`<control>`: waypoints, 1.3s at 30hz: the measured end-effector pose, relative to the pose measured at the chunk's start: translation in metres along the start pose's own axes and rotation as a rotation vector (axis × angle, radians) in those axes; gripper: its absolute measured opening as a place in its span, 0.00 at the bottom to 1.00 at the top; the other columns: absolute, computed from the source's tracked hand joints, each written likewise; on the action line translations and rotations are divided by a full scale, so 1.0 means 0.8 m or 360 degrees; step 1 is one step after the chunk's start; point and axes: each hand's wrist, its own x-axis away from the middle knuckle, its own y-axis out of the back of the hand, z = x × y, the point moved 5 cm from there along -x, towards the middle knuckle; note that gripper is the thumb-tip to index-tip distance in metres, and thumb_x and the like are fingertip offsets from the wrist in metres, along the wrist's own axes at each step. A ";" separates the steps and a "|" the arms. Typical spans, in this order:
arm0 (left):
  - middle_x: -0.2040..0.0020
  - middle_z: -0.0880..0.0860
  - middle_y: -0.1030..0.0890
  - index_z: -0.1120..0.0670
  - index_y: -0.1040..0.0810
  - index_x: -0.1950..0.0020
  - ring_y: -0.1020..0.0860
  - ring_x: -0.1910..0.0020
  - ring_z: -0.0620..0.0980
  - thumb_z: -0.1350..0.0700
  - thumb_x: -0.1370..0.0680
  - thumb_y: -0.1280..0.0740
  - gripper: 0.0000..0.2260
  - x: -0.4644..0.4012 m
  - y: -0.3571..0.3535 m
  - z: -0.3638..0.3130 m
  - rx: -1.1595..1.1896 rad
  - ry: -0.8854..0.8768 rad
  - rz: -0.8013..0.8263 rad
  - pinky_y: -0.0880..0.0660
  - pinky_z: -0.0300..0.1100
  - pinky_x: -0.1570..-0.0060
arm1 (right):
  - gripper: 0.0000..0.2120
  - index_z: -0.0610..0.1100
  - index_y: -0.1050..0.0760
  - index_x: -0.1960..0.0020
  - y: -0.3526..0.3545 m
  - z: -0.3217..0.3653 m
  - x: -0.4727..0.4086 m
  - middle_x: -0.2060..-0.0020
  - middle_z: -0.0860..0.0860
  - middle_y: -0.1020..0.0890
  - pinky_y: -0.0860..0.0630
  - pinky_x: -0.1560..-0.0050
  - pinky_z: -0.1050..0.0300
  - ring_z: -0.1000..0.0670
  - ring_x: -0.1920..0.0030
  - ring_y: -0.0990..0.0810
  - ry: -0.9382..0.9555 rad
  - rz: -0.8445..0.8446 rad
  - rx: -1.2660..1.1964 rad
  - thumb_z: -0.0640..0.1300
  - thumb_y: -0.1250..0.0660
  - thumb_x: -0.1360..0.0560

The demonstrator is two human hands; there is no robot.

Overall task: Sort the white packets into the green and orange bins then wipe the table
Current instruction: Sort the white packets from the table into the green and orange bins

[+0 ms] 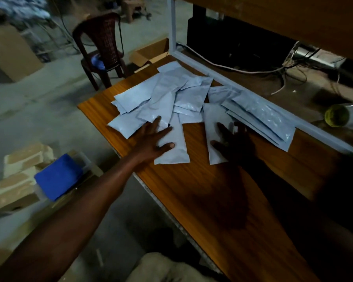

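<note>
Several white packets [167, 98] lie in a loose heap on the wooden table [212, 190]. My left hand [153, 139] rests flat, fingers spread, on a packet [173, 153] at the near edge of the heap. In shadow, my right hand [234, 139] lies with fingers apart on another packet [212, 129] just to the right. Neither hand grips anything. Further packets [261, 119] are stacked along the white frame. No green or orange bin is in view.
A white metal frame [243, 90] borders the table's far side, with cables [273, 70] and a tape roll [338, 117] beyond it. A dark plastic chair [102, 43] and open cardboard box [149, 53] stand on the floor. Boxes with a blue cloth [59, 176] sit at left.
</note>
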 end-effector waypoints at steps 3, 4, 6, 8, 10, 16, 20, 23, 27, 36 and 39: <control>0.21 0.45 0.69 0.27 0.50 0.26 0.65 0.22 0.58 0.22 0.29 0.47 0.33 -0.020 -0.009 0.011 -0.0137 0.0115 0.0101 0.60 0.62 0.25 | 0.37 0.69 0.53 0.23 -0.005 -0.005 -0.007 0.23 0.40 0.43 0.30 0.34 0.34 0.33 0.26 0.38 -0.0015 0.0138 -0.0015 0.77 0.46 0.28; 0.22 0.44 0.69 0.26 0.49 0.26 0.65 0.22 0.59 0.23 0.29 0.45 0.32 -0.021 -0.013 0.013 -0.0108 0.0139 0.0098 0.60 0.62 0.25 | 0.37 0.68 0.48 0.24 -0.003 -0.004 -0.004 0.25 0.39 0.38 0.28 0.37 0.34 0.31 0.29 0.34 0.0059 0.0094 0.0052 0.75 0.41 0.28; 0.22 0.42 0.68 0.26 0.44 0.27 0.63 0.22 0.57 0.25 0.27 0.42 0.29 -0.020 -0.018 0.012 -0.0025 0.0116 0.0020 0.59 0.61 0.26 | 0.36 0.58 0.35 0.28 -0.005 0.005 0.006 0.28 0.40 0.29 0.23 0.48 0.33 0.26 0.37 0.27 0.0473 0.0072 0.0300 0.60 0.24 0.32; 0.20 0.42 0.64 0.28 0.38 0.28 0.61 0.21 0.57 0.27 0.26 0.41 0.27 -0.017 -0.018 0.008 0.0024 -0.0001 -0.0095 0.56 0.62 0.24 | 0.35 0.49 0.24 0.34 -0.016 -0.001 0.007 0.32 0.41 0.23 0.20 0.58 0.35 0.23 0.43 0.23 0.0683 0.0118 0.0444 0.48 0.17 0.39; 0.19 0.44 0.60 0.33 0.32 0.29 0.57 0.20 0.55 0.31 0.25 0.38 0.25 -0.014 -0.014 0.002 0.0122 -0.0096 -0.0155 0.53 0.60 0.24 | 0.30 0.51 0.21 0.35 -0.012 0.002 0.006 0.33 0.41 0.22 0.19 0.58 0.37 0.25 0.43 0.23 0.0618 0.0109 0.0374 0.55 0.21 0.36; 0.20 0.42 0.58 0.43 0.27 0.29 0.55 0.21 0.46 0.40 0.26 0.28 0.27 -0.002 -0.015 0.000 0.0382 -0.0225 -0.0201 0.54 0.40 0.24 | 0.40 0.60 0.31 0.26 0.009 0.014 0.015 0.30 0.37 0.29 0.25 0.42 0.41 0.33 0.35 0.26 0.0078 -0.0143 -0.0125 0.80 0.52 0.30; 0.19 0.45 0.56 0.46 0.25 0.30 0.55 0.20 0.45 0.40 0.27 0.29 0.27 0.006 -0.014 -0.005 0.0437 -0.0296 -0.0222 0.56 0.27 0.29 | 0.25 0.56 0.33 0.24 0.002 0.012 0.018 0.29 0.34 0.33 0.24 0.46 0.49 0.35 0.37 0.25 0.0044 -0.0152 -0.0111 0.60 0.37 0.20; 0.19 0.55 0.49 0.52 0.23 0.32 0.52 0.20 0.45 0.40 0.27 0.28 0.27 0.016 -0.008 -0.015 0.0478 -0.0465 -0.0433 0.51 0.30 0.26 | 0.26 0.58 0.37 0.22 0.001 0.007 0.029 0.27 0.37 0.36 0.28 0.41 0.50 0.38 0.33 0.29 -0.0024 -0.0168 -0.0147 0.61 0.42 0.18; 0.23 0.66 0.40 0.59 0.20 0.37 0.44 0.21 0.56 0.47 0.28 0.24 0.24 0.024 0.017 -0.043 0.0496 -0.0725 -0.0709 0.45 0.40 0.24 | 0.25 0.58 0.36 0.23 0.010 0.004 0.051 0.26 0.38 0.37 0.28 0.39 0.50 0.38 0.32 0.29 -0.0055 -0.0226 -0.0229 0.58 0.39 0.19; 0.26 0.67 0.35 0.63 0.20 0.38 0.35 0.24 0.54 0.55 0.32 0.20 0.26 0.024 0.052 -0.095 0.0710 -0.1092 -0.0703 0.32 0.43 0.30 | 0.24 0.61 0.33 0.25 0.064 0.013 0.122 0.29 0.38 0.32 0.31 0.43 0.53 0.38 0.35 0.26 -0.0220 -0.0509 -0.0351 0.63 0.41 0.21; 0.25 0.63 0.34 0.60 0.21 0.35 0.30 0.28 0.57 0.50 0.28 0.23 0.25 0.021 0.049 -0.117 0.0804 -0.1114 -0.0615 0.25 0.44 0.37 | 0.24 0.63 0.33 0.26 0.084 0.008 0.155 0.30 0.39 0.30 0.32 0.44 0.55 0.39 0.35 0.27 -0.0281 -0.0598 -0.0373 0.64 0.41 0.21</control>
